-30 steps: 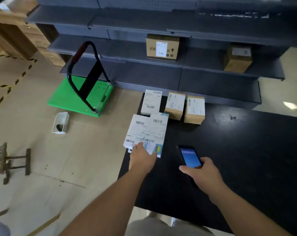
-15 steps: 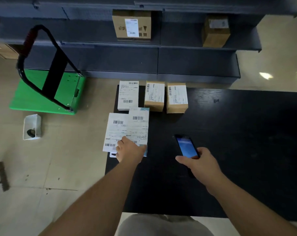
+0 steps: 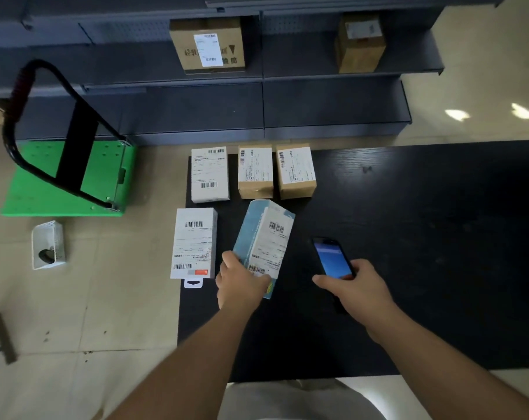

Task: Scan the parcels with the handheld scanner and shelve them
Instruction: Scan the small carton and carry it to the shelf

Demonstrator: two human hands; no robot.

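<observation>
Left hand (image 3: 240, 278) grip holds blue parcel (image 3: 264, 237) — right hand (image 3: 355, 287) grip holds scanner (image 3: 333, 257) | white parcel (image 3: 194, 242) beside

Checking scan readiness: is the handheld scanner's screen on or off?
On. The handheld scanner in the right hand shows a lit blue screen facing up; what it displays is too small to read.

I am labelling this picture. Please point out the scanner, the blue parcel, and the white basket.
scanner (image 3: 332, 258), head view, on its lit screen.
blue parcel (image 3: 269, 237), head view, on its white label.
white basket (image 3: 49, 234), head view, on its side wall.
</observation>
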